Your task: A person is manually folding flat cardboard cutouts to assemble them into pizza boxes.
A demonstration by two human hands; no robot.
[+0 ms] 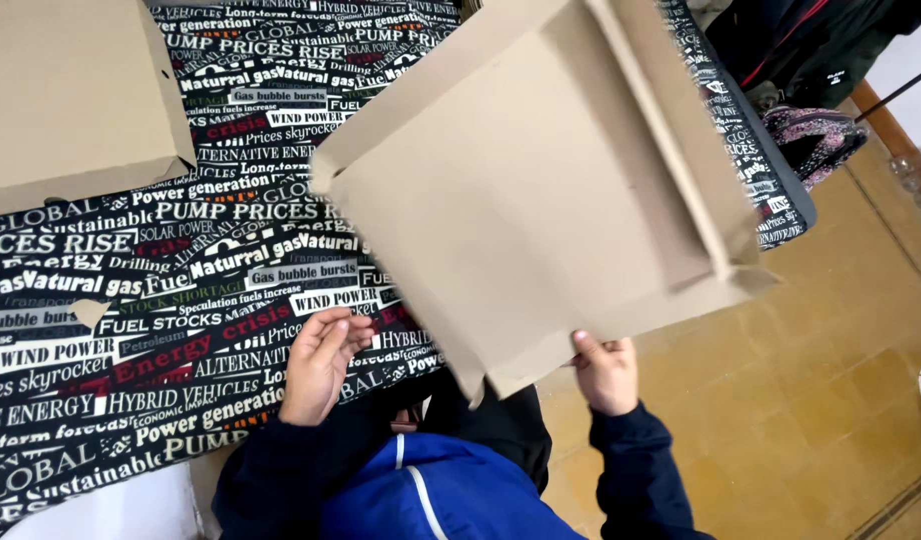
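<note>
A large brown cardboard box blank (541, 190), partly folded with raised side flaps, is held tilted above the surface (181, 300), which is covered in a black cloth printed with white and red lettering. The right hand (606, 372) grips the blank at its near edge; the thumb lies on the upper face, while the other fingers are hidden behind the cardboard, so only the pinch itself can be seen. The left hand (319, 362) rests on the cloth just beside the blank's lower corner, fingers loosely curled and holding nothing; whether its fingertips touch the cardboard edge cannot be told. The blank's top edge runs out of the picture, and it hides much of the surface behind it.

A second flat cardboard box (71, 95) lies at the far left corner, cut off by the frame. A small scrap of cardboard (89, 311) sits on the cloth, well apart from the hands. At the upper right a patterned bag (816, 135) and dark clothing (811, 40) are partly seen beyond the surface's edge, too cropped to make out further. Yellowish floor tiles (831, 380) lie below.
</note>
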